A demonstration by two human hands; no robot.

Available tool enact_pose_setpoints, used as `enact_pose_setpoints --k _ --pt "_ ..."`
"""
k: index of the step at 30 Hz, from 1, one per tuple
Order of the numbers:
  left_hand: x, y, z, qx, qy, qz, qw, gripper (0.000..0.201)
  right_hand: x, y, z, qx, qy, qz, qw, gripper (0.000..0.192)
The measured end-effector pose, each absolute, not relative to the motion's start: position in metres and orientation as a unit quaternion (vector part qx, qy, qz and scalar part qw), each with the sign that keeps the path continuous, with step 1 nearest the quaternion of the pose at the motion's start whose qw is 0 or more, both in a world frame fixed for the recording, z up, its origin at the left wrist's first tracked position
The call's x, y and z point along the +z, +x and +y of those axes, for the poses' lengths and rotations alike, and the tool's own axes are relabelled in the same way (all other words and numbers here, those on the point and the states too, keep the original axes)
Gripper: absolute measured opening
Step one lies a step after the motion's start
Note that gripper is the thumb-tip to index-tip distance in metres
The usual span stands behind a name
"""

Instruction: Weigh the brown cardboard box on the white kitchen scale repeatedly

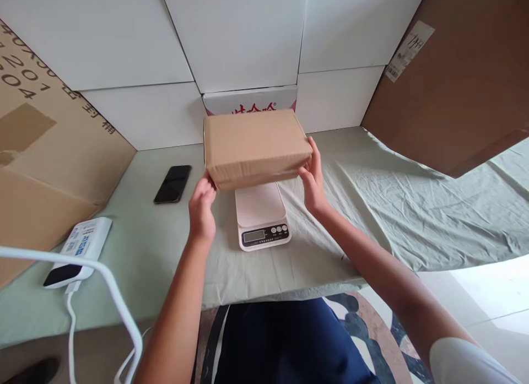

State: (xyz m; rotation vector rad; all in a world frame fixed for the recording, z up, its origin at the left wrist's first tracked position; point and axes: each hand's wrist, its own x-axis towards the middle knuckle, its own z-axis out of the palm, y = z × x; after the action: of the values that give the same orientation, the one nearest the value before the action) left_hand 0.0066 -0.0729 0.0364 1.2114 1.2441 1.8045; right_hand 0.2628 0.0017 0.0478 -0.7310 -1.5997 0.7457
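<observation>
A brown cardboard box, taped shut, hangs just above a small white kitchen scale on the cloth-covered table. My left hand grips the box at its near left corner. My right hand holds its right end, fingers up along the side. The scale's platform is partly hidden under the box; its display and buttons face me.
A black phone lies left of the scale. A white power bank with a white cable sits at the near left. Large cardboard sheets lean at the left and right. White boxes line the back.
</observation>
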Motion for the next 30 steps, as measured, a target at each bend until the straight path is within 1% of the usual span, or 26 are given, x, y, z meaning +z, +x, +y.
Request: enact_pose_setpoints --k 3,6,11,14,17,22,25,30 --pt "0.030 -0.005 -0.023 0.695 0.411 0.492 0.326 0.045 0.041 0.243 0.045 0.330 -0.292 -0.672 0.595 0.077" --pt "0.010 -0.011 0.004 0.688 0.368 0.512 0.360 0.054 0.019 0.228 0.071 0.355 -0.315 -0.645 0.598 0.078" --pt "-0.013 -0.014 0.010 0.676 0.361 0.517 0.381 0.070 -0.001 0.223 0.077 0.379 -0.342 -0.643 0.571 0.073" --pt "-0.012 -0.016 0.008 0.670 0.364 0.518 0.388 0.077 0.000 0.227 0.077 0.375 -0.355 -0.639 0.570 0.072" --pt "-0.006 -0.027 0.004 0.685 0.350 0.521 0.370 0.081 0.000 0.239 0.080 0.356 -0.387 -0.611 0.591 0.070" --pt "0.004 -0.054 -0.007 0.719 0.314 0.527 0.326 0.082 -0.007 0.264 0.088 0.376 -0.452 -0.541 0.601 0.070" --pt "0.005 -0.059 -0.008 0.722 0.302 0.531 0.324 0.082 -0.009 0.267 0.088 0.383 -0.448 -0.535 0.605 0.068" --pt "0.002 -0.049 -0.004 0.711 0.315 0.532 0.336 0.069 -0.006 0.262 0.082 0.383 -0.429 -0.569 0.587 0.065"
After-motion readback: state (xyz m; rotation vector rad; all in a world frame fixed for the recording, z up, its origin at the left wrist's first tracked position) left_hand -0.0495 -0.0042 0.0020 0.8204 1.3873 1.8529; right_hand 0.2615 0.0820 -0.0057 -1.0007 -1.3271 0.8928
